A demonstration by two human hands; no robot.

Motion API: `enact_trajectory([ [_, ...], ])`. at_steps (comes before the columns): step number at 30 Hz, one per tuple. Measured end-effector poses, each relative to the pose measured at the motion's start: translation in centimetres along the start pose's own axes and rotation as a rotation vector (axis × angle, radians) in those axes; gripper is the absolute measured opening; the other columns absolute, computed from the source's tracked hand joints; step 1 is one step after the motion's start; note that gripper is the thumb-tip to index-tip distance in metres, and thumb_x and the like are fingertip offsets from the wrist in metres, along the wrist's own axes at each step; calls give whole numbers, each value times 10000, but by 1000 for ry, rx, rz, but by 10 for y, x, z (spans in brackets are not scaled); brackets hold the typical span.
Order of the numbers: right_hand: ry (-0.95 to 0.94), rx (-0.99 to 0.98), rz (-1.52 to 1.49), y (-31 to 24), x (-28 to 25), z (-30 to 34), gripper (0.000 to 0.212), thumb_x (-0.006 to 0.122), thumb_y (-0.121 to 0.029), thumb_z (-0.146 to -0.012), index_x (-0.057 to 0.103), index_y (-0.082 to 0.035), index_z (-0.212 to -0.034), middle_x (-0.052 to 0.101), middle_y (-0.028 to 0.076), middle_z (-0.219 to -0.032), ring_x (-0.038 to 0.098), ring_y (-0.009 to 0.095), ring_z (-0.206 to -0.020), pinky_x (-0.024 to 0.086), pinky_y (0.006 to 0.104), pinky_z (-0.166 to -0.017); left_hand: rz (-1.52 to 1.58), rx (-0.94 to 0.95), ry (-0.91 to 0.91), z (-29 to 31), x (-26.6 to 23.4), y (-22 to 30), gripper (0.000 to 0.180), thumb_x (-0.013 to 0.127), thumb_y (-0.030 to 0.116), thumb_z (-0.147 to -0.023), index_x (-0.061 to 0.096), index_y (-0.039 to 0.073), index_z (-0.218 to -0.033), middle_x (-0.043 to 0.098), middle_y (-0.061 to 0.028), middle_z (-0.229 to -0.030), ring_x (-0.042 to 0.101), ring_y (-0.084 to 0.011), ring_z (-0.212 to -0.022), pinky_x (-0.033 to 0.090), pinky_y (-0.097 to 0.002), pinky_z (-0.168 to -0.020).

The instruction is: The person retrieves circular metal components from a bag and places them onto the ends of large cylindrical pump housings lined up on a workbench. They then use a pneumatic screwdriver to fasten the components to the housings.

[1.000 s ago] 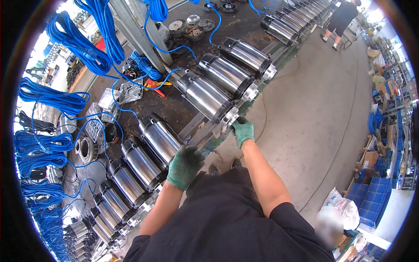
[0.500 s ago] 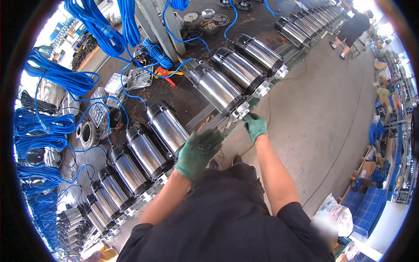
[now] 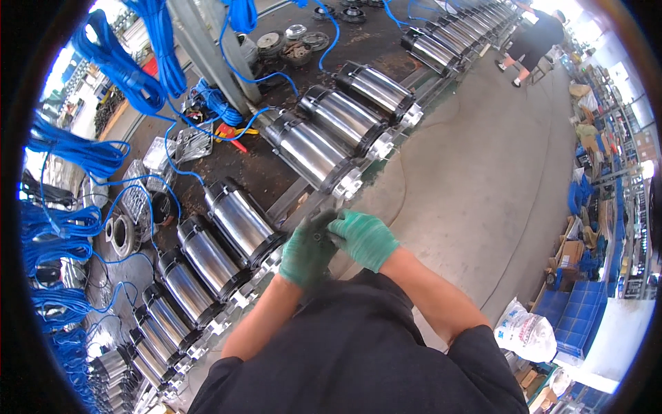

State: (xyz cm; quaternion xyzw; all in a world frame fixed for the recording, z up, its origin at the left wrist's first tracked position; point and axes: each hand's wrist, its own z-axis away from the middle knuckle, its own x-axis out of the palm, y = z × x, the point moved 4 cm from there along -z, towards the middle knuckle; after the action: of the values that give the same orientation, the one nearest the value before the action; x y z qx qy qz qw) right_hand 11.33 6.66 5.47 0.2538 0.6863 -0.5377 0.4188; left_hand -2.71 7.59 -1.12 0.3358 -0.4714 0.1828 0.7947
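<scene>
Ring [image 3: 317, 237] lies on the open left hand [image 3: 307, 254]; right hand [image 3: 367, 241] bends its fingers, grip unclear; white bag [image 3: 525, 332], contents hidden.

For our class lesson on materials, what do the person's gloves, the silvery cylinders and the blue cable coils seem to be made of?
Gloves: probably knitted fabric, matte green, following the fingers closely; the darker left palm may be coated or dirty.
Silvery cylinders: likely polished steel, given the mirror-like streaks.
Blue cable coils: seemingly flexible plastic sheathing, smooth, evenly coloured.
</scene>
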Motion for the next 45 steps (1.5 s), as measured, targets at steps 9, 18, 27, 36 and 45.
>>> enact_trajectory([
  [9, 690, 758, -1192, 255, 26, -17, 180, 717, -128, -954, 739, -22, -1097, 733, 54, -874, 692, 157, -674, 572, 311, -613, 11, 36, 10, -20, 25, -5, 544, 367, 391, -1103, 497, 33, -1491, 466, -134, -1583, 427, -296, -1463, 296, -447, -1236],
  [18, 768, 877, -1251, 308, 101, -72, 214, 760, -145, -901, 745, -28, -1079, 716, 28, -849, 625, 119, -608, 491, 288, -513, -4, 156, 180, -26, 46, 0, 516, 454, 391, -1074, 591, 20, -1405, 557, -184, -1492, 518, -334, -1392, 389, -463, -1191],
  [27, 647, 806, -1335, 275, 62, -63, 210, 739, -114, -917, 748, -14, -1102, 723, 15, -833, 623, 107, -637, 476, 278, -549, 45, 170, 145, -30, 41, -1, 517, 445, 387, -1080, 583, 13, -1410, 541, -192, -1505, 493, -339, -1415, 374, -463, -1202],
  [36, 524, 688, -844, 310, 80, -68, 195, 737, -59, -886, 742, 2, -1072, 740, 46, -865, 648, 143, -702, 523, 297, -654, 33, 166, 107, -29, 44, 3, 525, 406, 394, -1090, 561, 29, -1434, 535, -163, -1518, 476, -308, -1433, 358, -443, -1216],
  [45, 694, 652, -751, 312, 82, -69, 189, 750, -34, -849, 752, 6, -1035, 743, 60, -874, 645, 147, -748, 535, 316, -722, 5, 177, 7, -33, 45, -1, 507, 378, 362, -1093, 539, 53, -1462, 525, -123, -1538, 484, -265, -1427, 345, -424, -1226],
])
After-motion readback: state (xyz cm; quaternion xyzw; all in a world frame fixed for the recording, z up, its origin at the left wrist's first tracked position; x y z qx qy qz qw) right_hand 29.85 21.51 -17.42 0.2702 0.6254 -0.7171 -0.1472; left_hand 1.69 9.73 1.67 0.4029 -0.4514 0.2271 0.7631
